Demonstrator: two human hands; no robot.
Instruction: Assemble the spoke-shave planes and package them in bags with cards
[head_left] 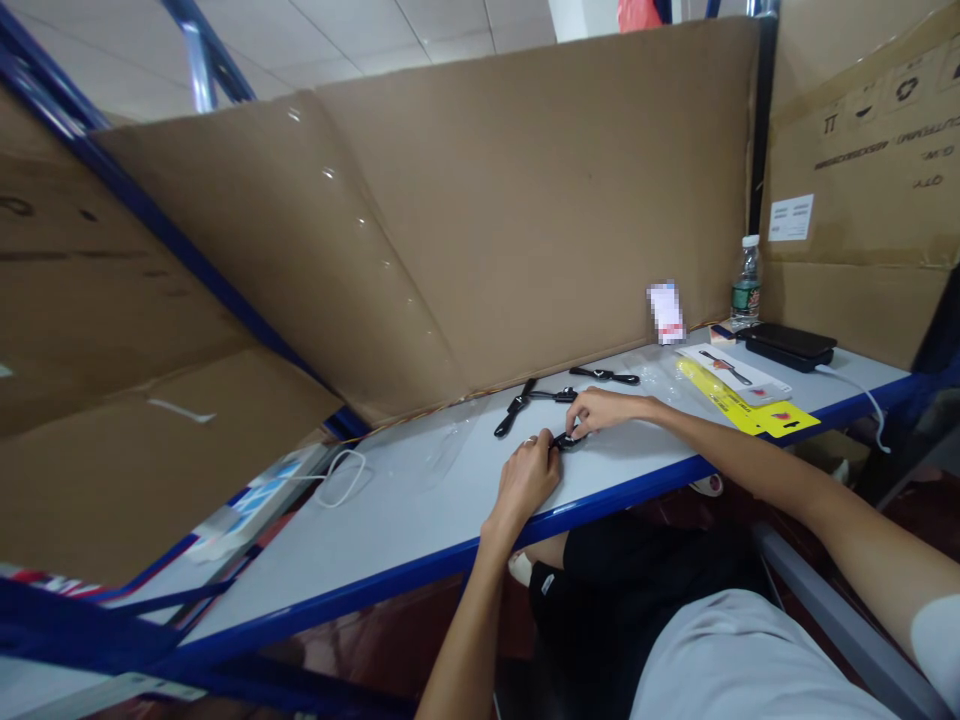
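My left hand (531,470), with a ring on one finger, is closed around the left end of a small black item with a shiny metal part (568,441). My right hand (600,408) pinches the same piece from the right side, its fingertips over the metal part. Just beyond my hands lie similar long, slim black items: one slants toward me at the left (514,410), another is partly behind my right hand (553,396), and a third (604,376) rests farther back. Their exact kind is too small to tell.
Right of my arm lie a white card picturing a black item (731,373), yellow packaging (787,420), clear plastic (649,372), a black box-shaped device (791,343) with a white cable, and a water bottle (746,285). A phone (666,312) leans on the cardboard wall (540,220). Left is a white cable (352,480).
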